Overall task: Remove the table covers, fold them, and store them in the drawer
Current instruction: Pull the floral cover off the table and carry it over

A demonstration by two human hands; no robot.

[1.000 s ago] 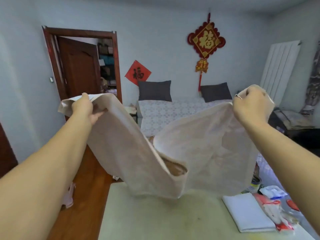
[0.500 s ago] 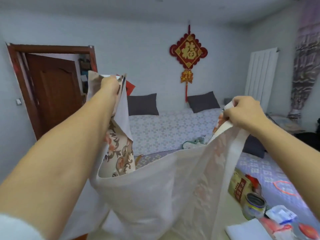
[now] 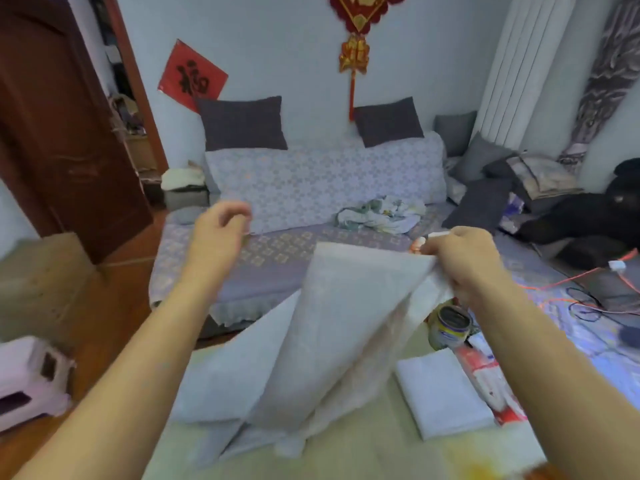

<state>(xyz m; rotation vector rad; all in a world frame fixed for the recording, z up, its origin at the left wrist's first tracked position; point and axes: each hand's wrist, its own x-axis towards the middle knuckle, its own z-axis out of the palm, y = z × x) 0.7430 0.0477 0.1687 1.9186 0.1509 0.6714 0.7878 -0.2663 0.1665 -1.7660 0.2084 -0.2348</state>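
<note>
The left hand (image 3: 221, 233) has released, fingers loosely curled; the right hand (image 3: 464, 261) alone pinches the doubled white fabric table cover (image 3: 332, 341), folding under way.

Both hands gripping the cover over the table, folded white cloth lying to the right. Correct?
Not quite. In the head view only the right hand grips the table cover; the left hand is off it, fingers loosely curled, holding nothing. The rest stands: the cover hangs over the table and the folded white cloth lies to the right.

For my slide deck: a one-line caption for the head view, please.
Right hand holds the table cover above the table; left hand free.
</note>
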